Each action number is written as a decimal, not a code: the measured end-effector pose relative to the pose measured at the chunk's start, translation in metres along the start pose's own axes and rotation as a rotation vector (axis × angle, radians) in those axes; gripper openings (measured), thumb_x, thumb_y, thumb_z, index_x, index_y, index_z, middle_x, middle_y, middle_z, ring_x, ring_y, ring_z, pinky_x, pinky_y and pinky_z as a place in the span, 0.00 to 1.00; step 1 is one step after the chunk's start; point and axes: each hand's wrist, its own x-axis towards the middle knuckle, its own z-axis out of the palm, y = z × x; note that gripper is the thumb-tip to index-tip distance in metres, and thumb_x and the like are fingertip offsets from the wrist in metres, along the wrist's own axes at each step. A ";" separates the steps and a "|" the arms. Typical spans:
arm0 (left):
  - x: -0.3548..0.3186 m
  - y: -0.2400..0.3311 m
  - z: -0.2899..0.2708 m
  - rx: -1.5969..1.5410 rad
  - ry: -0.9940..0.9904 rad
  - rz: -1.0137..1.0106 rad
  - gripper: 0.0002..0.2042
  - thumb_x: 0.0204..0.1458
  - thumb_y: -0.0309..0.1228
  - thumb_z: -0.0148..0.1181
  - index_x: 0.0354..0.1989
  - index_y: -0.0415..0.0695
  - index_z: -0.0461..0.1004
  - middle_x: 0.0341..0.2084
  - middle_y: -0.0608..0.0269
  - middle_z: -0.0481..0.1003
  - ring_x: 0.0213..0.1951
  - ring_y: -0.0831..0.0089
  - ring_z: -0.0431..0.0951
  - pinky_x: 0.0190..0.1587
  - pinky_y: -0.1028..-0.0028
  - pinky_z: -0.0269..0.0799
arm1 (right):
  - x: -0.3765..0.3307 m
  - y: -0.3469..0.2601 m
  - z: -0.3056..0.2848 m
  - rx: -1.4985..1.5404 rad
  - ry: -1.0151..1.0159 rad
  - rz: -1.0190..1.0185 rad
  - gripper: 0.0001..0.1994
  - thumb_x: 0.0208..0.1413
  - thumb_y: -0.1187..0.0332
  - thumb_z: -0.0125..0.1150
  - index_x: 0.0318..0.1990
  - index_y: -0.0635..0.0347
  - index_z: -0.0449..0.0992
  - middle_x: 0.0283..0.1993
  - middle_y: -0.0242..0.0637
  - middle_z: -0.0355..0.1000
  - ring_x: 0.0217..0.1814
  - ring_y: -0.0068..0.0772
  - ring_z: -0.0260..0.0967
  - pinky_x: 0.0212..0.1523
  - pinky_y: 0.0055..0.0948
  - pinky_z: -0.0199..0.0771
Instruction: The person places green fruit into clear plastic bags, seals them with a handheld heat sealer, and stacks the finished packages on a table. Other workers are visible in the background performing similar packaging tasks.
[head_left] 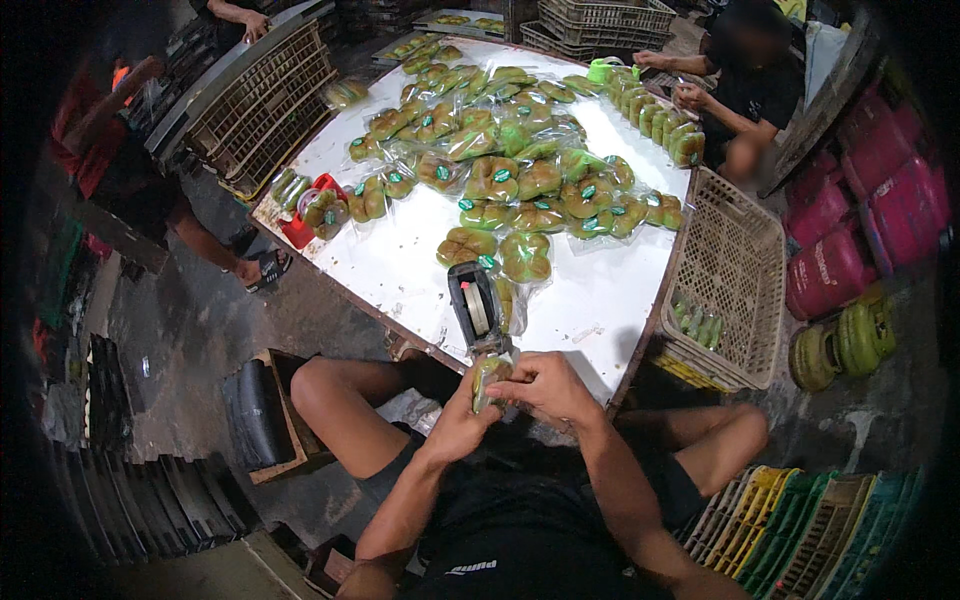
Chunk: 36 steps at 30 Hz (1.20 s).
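Observation:
My left hand (462,418) is closed around a small greenish bun in a clear plastic bag (490,380), just off the near edge of the table. The fingers of my right hand (550,388) pinch the same bag from the other side. Directly beyond my hands, a black tape dispenser (475,308) with a roll of tape stands at the table's edge. Beside it and farther off lie bagged green-brown buns (525,257), several with small green stickers. What exactly my right fingertips grip is partly hidden.
Bagged buns (470,135) heap across the white table (390,250); a red tape dispenser (297,230) sits at its left corner. Right of the table stands a plastic crate (735,260) with a few bagged buns. Co-workers are at the left and far right. Pink gas cylinders (830,270) line the right.

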 end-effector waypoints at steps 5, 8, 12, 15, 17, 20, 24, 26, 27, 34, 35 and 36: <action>-0.007 -0.009 -0.005 -0.462 -0.063 -0.435 0.26 0.62 0.40 0.55 0.65 0.41 0.63 0.55 0.59 0.71 0.55 0.71 0.72 0.56 0.70 0.70 | -0.015 0.030 -0.008 0.097 0.151 -0.252 0.30 0.38 0.54 0.81 0.44 0.63 0.75 0.46 0.37 0.72 0.50 0.30 0.69 0.49 0.32 0.71; 0.000 0.014 0.003 -0.551 -0.001 -0.516 0.30 0.65 0.51 0.47 0.65 0.39 0.63 0.58 0.57 0.69 0.55 0.69 0.73 0.55 0.69 0.72 | -0.015 0.035 -0.014 -0.106 -0.014 -0.538 0.32 0.37 0.55 0.81 0.48 0.63 0.75 0.55 0.39 0.71 0.61 0.32 0.65 0.57 0.35 0.69; 0.035 0.029 0.005 -0.491 0.053 -0.242 0.28 0.67 0.49 0.44 0.66 0.38 0.63 0.60 0.54 0.68 0.62 0.67 0.66 0.61 0.66 0.65 | -0.028 0.019 -0.026 0.163 0.258 -0.175 0.26 0.46 0.59 0.77 0.49 0.66 0.75 0.49 0.40 0.75 0.49 0.29 0.73 0.50 0.31 0.73; 0.103 0.045 0.002 0.148 0.144 0.093 0.26 0.65 0.47 0.48 0.57 0.35 0.70 0.50 0.50 0.74 0.55 0.64 0.72 0.58 0.64 0.67 | -0.015 0.033 -0.044 0.242 0.705 -0.144 0.21 0.55 0.65 0.68 0.51 0.68 0.70 0.44 0.39 0.76 0.46 0.26 0.73 0.47 0.30 0.74; 0.164 0.046 0.010 0.583 0.177 0.323 0.27 0.59 0.48 0.56 0.53 0.34 0.72 0.46 0.45 0.75 0.51 0.58 0.75 0.56 0.62 0.68 | -0.002 0.057 -0.052 0.213 0.993 -0.202 0.28 0.53 0.59 0.67 0.57 0.62 0.64 0.42 0.51 0.78 0.43 0.47 0.78 0.44 0.40 0.76; 0.253 0.018 0.025 1.195 0.012 0.230 0.29 0.51 0.46 0.64 0.53 0.33 0.72 0.48 0.38 0.74 0.53 0.48 0.75 0.55 0.58 0.70 | -0.010 0.059 -0.069 -0.091 0.987 -0.044 0.31 0.52 0.60 0.66 0.59 0.61 0.60 0.43 0.55 0.77 0.46 0.56 0.76 0.46 0.45 0.75; 0.315 -0.068 0.027 1.664 0.142 0.152 0.24 0.49 0.39 0.61 0.51 0.34 0.73 0.50 0.37 0.73 0.53 0.44 0.75 0.54 0.53 0.72 | -0.012 0.075 -0.070 -0.246 0.521 0.204 0.30 0.48 0.58 0.66 0.57 0.60 0.63 0.42 0.58 0.75 0.45 0.61 0.75 0.46 0.49 0.74; 0.329 -0.055 0.028 1.726 -0.007 0.084 0.22 0.49 0.36 0.60 0.50 0.35 0.74 0.50 0.39 0.74 0.52 0.43 0.76 0.52 0.52 0.73 | -0.009 0.088 -0.067 -0.264 0.543 0.163 0.30 0.48 0.59 0.66 0.57 0.60 0.63 0.41 0.59 0.75 0.45 0.62 0.75 0.46 0.50 0.73; 0.333 -0.044 0.014 1.529 -0.107 0.090 0.18 0.49 0.35 0.59 0.45 0.36 0.75 0.44 0.41 0.77 0.46 0.44 0.79 0.47 0.53 0.76 | -0.003 0.088 -0.061 -0.237 0.568 0.120 0.30 0.48 0.59 0.66 0.57 0.60 0.63 0.41 0.59 0.75 0.45 0.62 0.75 0.46 0.50 0.73; 0.246 0.086 -0.018 1.088 0.213 0.301 0.13 0.52 0.33 0.60 0.39 0.35 0.74 0.28 0.42 0.78 0.35 0.53 0.82 0.37 0.56 0.75 | 0.072 0.126 -0.005 -0.157 0.566 -0.298 0.35 0.51 0.60 0.70 0.64 0.62 0.60 0.58 0.56 0.69 0.63 0.55 0.64 0.61 0.44 0.66; 0.216 0.090 -0.026 0.988 0.210 0.331 0.13 0.52 0.33 0.61 0.39 0.35 0.74 0.27 0.43 0.78 0.34 0.57 0.82 0.36 0.58 0.75 | 0.068 0.126 0.003 -0.180 0.498 -0.323 0.41 0.50 0.54 0.72 0.66 0.66 0.58 0.61 0.56 0.65 0.67 0.53 0.60 0.67 0.43 0.59; 0.189 0.099 -0.030 0.893 0.211 0.375 0.13 0.52 0.33 0.62 0.38 0.35 0.74 0.25 0.45 0.78 0.32 0.60 0.82 0.35 0.60 0.75 | 0.068 0.118 0.004 -0.039 0.546 -0.322 0.43 0.48 0.55 0.74 0.66 0.64 0.58 0.64 0.54 0.63 0.68 0.52 0.59 0.67 0.44 0.59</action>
